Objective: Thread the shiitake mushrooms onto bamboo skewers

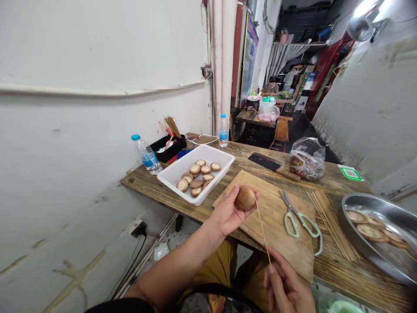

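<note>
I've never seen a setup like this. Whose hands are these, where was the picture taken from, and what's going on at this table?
There's no machine here: these are a person's own bare hands, seen by a camera worn on that person's head, looking forward and down. This single picture is that view.

The left hand holds a brown mushroom. The right hand grips a thin skewer whose far end meets the mushroom's edge; I can't tell whether it has gone in.

On the wooden table, a white tray of mushrooms sits to the left. Green-handled scissors lie on the cutting board, with loose skewers beside it and a metal basin farther right.
</note>
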Motion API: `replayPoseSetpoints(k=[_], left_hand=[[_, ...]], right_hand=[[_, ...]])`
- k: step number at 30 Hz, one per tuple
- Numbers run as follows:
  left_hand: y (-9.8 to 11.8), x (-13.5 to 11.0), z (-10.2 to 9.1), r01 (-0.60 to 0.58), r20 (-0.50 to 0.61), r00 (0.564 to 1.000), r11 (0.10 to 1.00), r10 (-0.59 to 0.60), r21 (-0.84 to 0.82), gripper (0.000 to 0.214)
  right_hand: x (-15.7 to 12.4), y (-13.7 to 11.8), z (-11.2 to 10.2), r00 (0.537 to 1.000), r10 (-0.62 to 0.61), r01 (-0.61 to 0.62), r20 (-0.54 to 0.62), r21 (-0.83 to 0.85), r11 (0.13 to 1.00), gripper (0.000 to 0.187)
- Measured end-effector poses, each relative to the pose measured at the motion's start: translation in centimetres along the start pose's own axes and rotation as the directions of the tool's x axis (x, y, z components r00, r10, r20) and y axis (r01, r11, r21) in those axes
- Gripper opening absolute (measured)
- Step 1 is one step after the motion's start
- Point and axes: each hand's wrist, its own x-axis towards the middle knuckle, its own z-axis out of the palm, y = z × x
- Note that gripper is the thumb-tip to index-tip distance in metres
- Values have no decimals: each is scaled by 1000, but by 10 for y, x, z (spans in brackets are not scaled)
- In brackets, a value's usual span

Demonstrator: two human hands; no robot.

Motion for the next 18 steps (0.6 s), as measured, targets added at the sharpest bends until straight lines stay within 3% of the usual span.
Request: replayPoseSetpoints(k=[3,7,11,18], left_hand=[[-1,-1,1,-25,1,1000,1000,25,12,24],[1,-2,3,-41,-28,999,999,42,35,15],[3,-1,6,-37,-71,997,999,38,22,16],[5,2,10,-30,-89,996,996,22,-86,12]], right_hand=[[-1,0,-10,984,-177,180,33,-236,955,34],[3,-5,-23,901,-426,415,83,-445,793,34],[6,-14,-25,881,-448,457,152,-516,725,39],[7,-19,-21,857,-469,509,214,-498,702,47]])
